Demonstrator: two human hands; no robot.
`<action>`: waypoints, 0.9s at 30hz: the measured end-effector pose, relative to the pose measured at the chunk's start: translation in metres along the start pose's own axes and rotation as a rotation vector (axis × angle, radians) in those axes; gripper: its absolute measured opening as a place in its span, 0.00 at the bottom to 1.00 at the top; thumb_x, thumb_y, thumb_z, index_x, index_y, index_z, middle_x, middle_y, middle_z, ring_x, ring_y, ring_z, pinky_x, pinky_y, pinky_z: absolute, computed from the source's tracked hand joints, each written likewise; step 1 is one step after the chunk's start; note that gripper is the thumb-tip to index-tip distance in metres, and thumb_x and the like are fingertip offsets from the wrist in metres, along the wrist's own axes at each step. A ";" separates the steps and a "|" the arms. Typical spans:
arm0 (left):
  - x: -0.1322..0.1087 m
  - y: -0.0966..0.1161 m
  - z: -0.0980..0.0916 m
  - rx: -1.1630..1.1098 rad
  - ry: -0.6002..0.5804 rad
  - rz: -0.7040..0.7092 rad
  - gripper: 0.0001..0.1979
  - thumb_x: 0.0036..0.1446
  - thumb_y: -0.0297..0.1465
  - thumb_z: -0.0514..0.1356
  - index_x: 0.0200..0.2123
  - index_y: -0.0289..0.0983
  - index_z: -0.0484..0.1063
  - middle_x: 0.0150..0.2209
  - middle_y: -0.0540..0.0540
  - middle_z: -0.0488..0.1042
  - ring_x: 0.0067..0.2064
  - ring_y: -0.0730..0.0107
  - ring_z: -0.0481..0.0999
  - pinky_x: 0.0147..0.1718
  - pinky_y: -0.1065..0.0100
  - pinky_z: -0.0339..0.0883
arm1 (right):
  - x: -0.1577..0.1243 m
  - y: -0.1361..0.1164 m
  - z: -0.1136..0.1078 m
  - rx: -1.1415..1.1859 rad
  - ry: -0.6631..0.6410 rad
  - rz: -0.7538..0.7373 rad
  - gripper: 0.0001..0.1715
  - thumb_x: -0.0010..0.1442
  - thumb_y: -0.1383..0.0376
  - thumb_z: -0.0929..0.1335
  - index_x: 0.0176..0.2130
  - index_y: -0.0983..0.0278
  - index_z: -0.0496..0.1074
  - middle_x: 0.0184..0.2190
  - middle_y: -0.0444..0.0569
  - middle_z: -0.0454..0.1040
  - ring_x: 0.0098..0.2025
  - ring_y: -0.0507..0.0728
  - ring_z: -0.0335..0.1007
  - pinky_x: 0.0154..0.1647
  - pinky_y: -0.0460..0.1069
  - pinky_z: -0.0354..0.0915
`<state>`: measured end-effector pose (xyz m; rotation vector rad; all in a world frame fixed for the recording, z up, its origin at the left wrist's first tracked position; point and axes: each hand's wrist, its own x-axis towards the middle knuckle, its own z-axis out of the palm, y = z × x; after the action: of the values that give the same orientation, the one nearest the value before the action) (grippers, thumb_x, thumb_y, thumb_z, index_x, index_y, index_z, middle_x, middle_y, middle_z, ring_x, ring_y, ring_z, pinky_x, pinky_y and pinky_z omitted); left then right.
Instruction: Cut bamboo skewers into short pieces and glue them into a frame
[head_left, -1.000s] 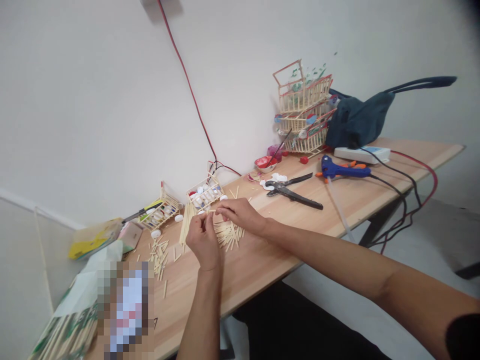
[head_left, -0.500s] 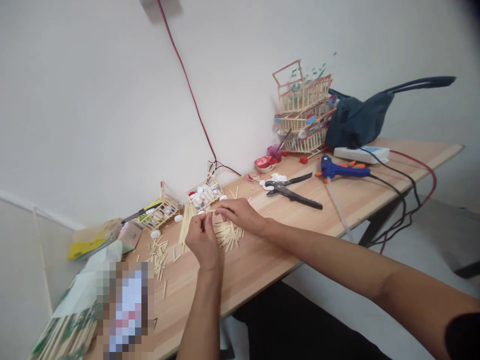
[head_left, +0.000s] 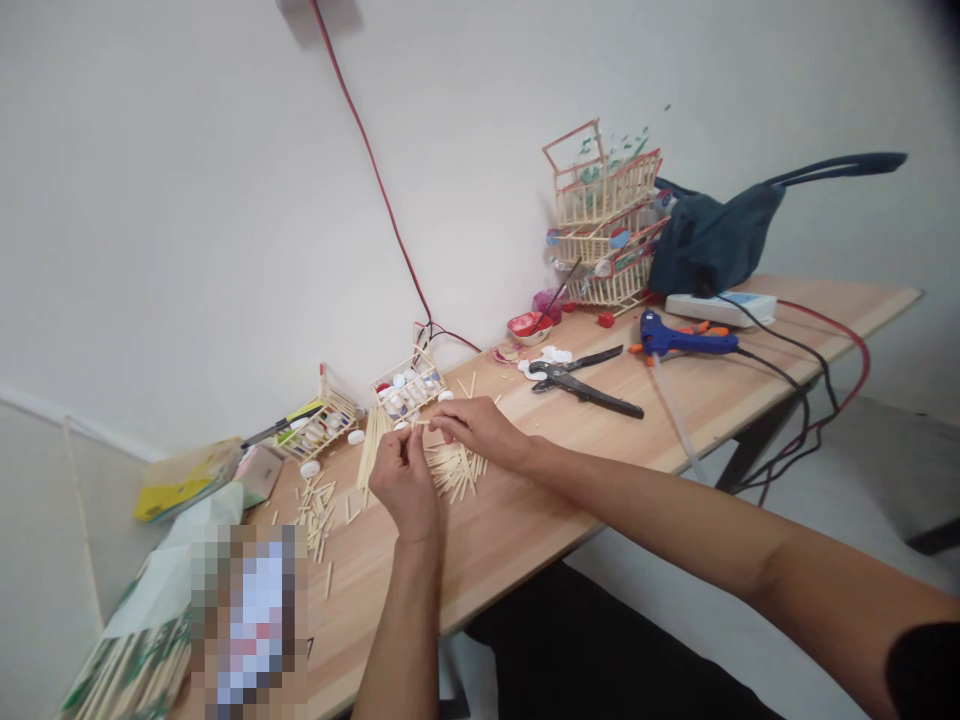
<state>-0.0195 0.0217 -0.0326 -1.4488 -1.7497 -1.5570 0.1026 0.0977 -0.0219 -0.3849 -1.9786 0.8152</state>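
Over the middle of the table, both my hands pinch a short wooden stick [head_left: 422, 422] held between them. My left hand [head_left: 405, 478] has thumb and fingertips closed on its left end. From the right, my right hand [head_left: 484, 430] grips the other end with its fingers curled. Just under and behind the hands lies a pile of cut sticks [head_left: 461, 472]. A bundle of longer sticks [head_left: 373, 447] lies beside my left hand. More short sticks [head_left: 318, 512] are scattered to the left.
Small stick baskets [head_left: 409, 390] with bottles stand by the wall; larger ones [head_left: 606, 200] are stacked at the back right. Black pliers [head_left: 581, 383], a blue glue gun [head_left: 686, 337], a bowl of red paint [head_left: 529, 328], a dark bag [head_left: 712, 240] and cables lie on the right.
Almost nothing differs. Both hands keep the same pinch on the stick, and the whole view has shifted very slightly.
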 end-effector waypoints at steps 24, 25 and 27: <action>-0.001 0.000 0.000 0.001 0.003 -0.004 0.09 0.58 0.35 0.58 0.30 0.36 0.72 0.27 0.50 0.74 0.28 0.71 0.71 0.32 0.70 0.62 | -0.001 0.004 0.001 -0.016 0.005 -0.021 0.12 0.64 0.67 0.63 0.30 0.65 0.71 0.24 0.42 0.71 0.27 0.48 0.65 0.34 0.43 0.57; -0.001 0.000 0.000 0.002 0.006 -0.002 0.08 0.58 0.35 0.58 0.31 0.36 0.72 0.27 0.50 0.74 0.29 0.71 0.71 0.32 0.70 0.62 | -0.001 0.004 0.001 -0.020 0.004 -0.019 0.11 0.64 0.67 0.63 0.31 0.65 0.71 0.24 0.42 0.71 0.27 0.49 0.65 0.34 0.42 0.57; -0.001 -0.001 0.000 -0.001 0.006 -0.001 0.08 0.58 0.35 0.58 0.31 0.37 0.72 0.27 0.50 0.74 0.29 0.71 0.71 0.32 0.70 0.62 | -0.001 0.004 0.001 -0.024 0.005 -0.016 0.11 0.64 0.67 0.63 0.32 0.65 0.72 0.24 0.42 0.71 0.27 0.49 0.65 0.34 0.42 0.57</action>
<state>-0.0196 0.0216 -0.0338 -1.4427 -1.7467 -1.5608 0.1019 0.0999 -0.0252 -0.3845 -1.9858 0.7810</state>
